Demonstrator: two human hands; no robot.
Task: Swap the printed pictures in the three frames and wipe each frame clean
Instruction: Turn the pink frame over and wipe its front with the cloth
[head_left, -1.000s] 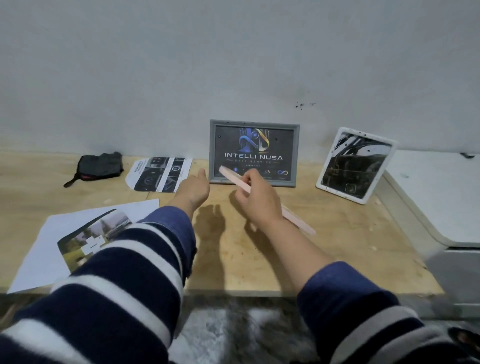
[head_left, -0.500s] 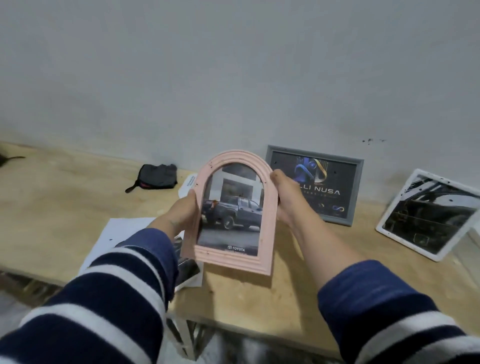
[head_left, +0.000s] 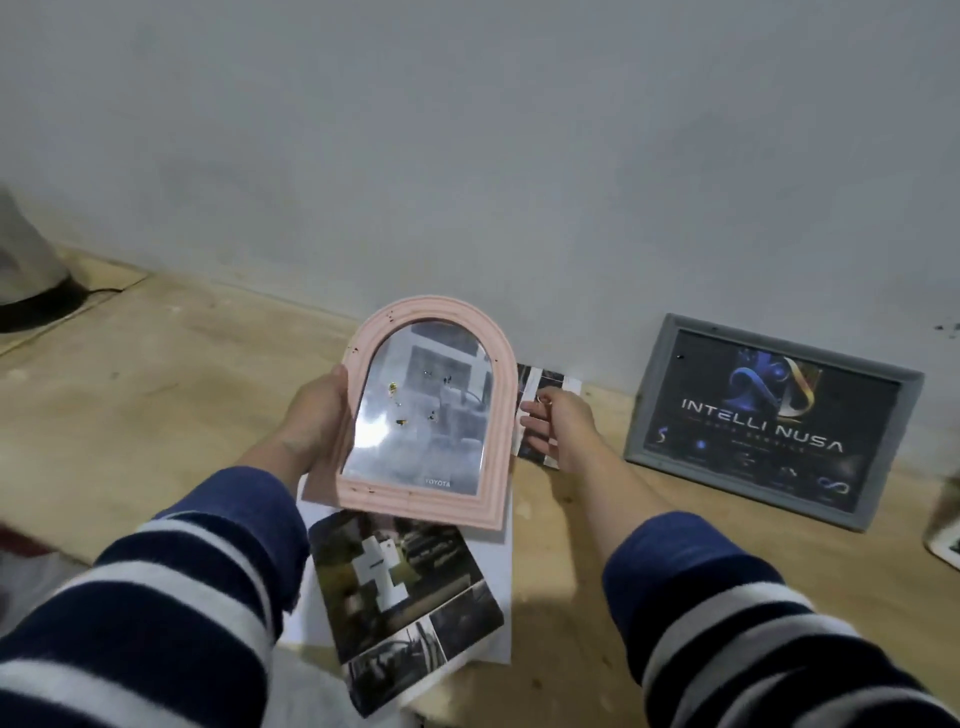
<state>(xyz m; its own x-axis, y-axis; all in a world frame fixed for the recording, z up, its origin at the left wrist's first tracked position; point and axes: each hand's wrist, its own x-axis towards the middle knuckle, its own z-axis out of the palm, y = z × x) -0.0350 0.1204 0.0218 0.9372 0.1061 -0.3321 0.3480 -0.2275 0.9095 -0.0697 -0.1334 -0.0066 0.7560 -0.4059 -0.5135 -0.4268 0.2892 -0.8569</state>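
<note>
The task looks to be near its start. The pink arched frame (head_left: 423, 415) is lifted off the counter (head_left: 171, 374) and tilted back, glass up, with a car print marked TOYOTA under the glazing, so its picture is not yet swapped. Dark specks sit on the glass and on the pink rim (it clearly needs wiping). The left hand (head_left: 317, 415) grips the frame's left edge, thumb over the front rim and fingers behind. The right hand (head_left: 558, 423) is apart from the frame, fingers loosely spread and holding nothing, hovering over a strip of prints (head_left: 540, 387) lying by the wall. The grey frame (head_left: 774, 415) leans against the wall to the right, its INTELLI NUSA picture in place; only a corner of a white frame (head_left: 945, 535) shows at the far right edge. A loose printed sheet (head_left: 400, 587) lies on the counter below the pink frame, probably a replacement. No cloth shows in this view. By my judgement, all three swaps and all three wipes remain.

Against half a second ago, the right hand has let go of the frame's right edge and moved off towards the prints, leaving the left hand alone to carry it. The frame has tipped further back, so glare now washes out the car picture, and the view has swung left.
</note>
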